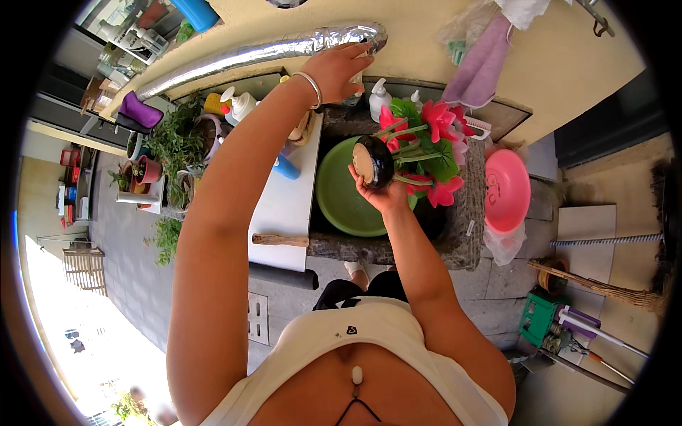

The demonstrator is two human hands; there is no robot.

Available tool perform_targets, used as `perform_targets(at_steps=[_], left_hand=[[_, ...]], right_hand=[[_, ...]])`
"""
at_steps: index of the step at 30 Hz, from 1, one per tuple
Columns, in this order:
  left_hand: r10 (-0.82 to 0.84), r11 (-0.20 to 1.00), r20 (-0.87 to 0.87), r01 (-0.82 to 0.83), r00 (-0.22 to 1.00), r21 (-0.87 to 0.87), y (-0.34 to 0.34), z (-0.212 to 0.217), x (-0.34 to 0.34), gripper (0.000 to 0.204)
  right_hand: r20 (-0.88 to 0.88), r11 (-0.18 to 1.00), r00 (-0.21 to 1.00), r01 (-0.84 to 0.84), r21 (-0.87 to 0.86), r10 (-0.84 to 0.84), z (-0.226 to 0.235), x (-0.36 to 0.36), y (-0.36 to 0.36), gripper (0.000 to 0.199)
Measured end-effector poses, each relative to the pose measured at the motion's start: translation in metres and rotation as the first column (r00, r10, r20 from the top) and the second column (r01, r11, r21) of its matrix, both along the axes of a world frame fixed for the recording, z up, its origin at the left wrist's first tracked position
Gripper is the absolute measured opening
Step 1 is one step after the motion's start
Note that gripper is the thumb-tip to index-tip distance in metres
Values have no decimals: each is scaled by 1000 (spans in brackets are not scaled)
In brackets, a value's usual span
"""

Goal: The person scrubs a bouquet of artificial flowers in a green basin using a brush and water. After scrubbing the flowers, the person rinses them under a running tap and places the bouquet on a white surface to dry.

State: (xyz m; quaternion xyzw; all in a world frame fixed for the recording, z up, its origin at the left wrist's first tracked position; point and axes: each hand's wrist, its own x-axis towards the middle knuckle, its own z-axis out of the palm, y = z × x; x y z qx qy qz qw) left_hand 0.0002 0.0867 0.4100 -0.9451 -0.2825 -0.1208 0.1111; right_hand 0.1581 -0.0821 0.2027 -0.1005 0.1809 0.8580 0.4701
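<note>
My right hand [380, 193] grips the small black pot [383, 162] of an artificial flower plant. The pot lies tilted on its side, its round beige end facing left, with pink flowers [439, 121] and green leaves [442, 165] pointing right. It is held above a green basin [341, 195] that sits in a stone sink [458, 245]. My left hand [339, 71], with a bangle at the wrist, reaches to the wall by the end of a foil-wrapped pipe [270, 51]. Its fingers are bent around something there that they hide.
White pump bottles [379, 101] stand along the sink's back edge. A white board [280, 213] with a wooden stick [280, 241] lies at the left. A pink basin [506, 190] is right of the sink, and a purple towel [479, 67] hangs above. Potted plants [174, 142] stand farther left.
</note>
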Motion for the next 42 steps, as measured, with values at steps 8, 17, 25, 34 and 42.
perform_targets(at_steps=[8,17,25,34,42], left_hand=[[169,983,-201,-181,965,-42,14,3,29,50],[286,950,-171,-302,943,-79,13,0,44,45],[379,905,-185,-405,907,-130,9,-1,43,42],[444,843,-273,-501,854,-196,1,17,67,38],[449,875,-141,-466,882,-131,2,-3,53,43]], right_hand=[[485,916,779,-371,-152,396,-62,9,-14,39],[896,937,276,-136,-323,349,-104,5,-1,44],[998,995,20,-85,59,-58,-141,-26,2,47],[986,995,-140,-49,88,-94,-226,-19,17,37],[713,820,406,-271,-504,572,-133,-36,31,21]])
